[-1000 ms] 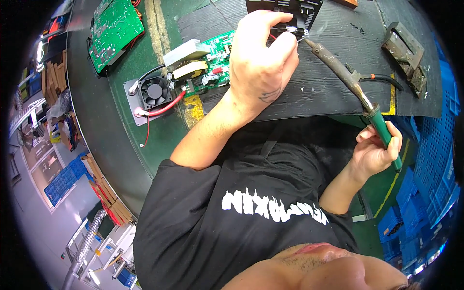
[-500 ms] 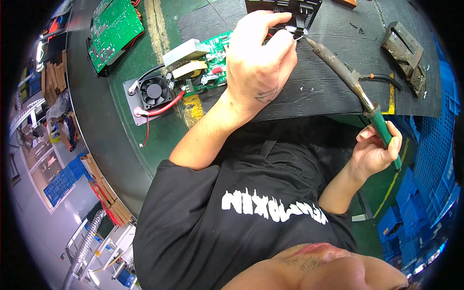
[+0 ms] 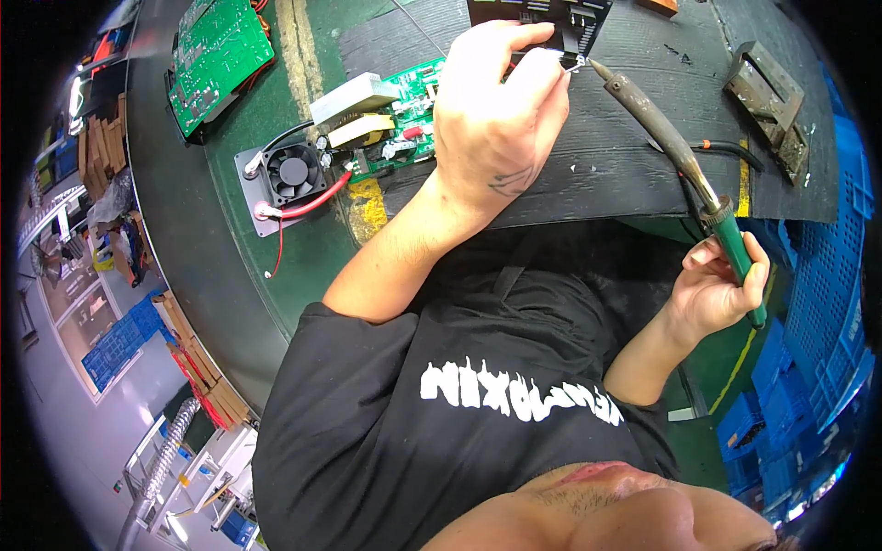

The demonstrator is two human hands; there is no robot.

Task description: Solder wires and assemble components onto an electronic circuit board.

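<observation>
My right hand (image 3: 721, 289) grips a soldering iron (image 3: 732, 241) by its green handle. The iron's long metal barrel slants up and to the left, its tip close beside a small metal terminal (image 3: 577, 64) at the lower edge of a black slotted panel (image 3: 588, 26). At that same edge my left hand (image 3: 501, 110) is closed, thumb and forefinger brought together; whatever lies between them is hidden. Partly behind the left wrist is a green circuit board (image 3: 418, 88) with a grey heatsink block (image 3: 354, 101). A fan (image 3: 294, 174) on a metal plate is joined to it by a red cable (image 3: 317, 207).
Another green circuit board (image 3: 220, 69) stands at the far left. A worn metal holder (image 3: 767, 101) sits on the black mat (image 3: 643, 174) at the right, near a black cable (image 3: 735, 151). Blue plastic crates (image 3: 827, 275) line the right side.
The soldering iron has shifted slightly right and away from me, its tip now a little farther along the terminal's side. My left hand has barely moved.
</observation>
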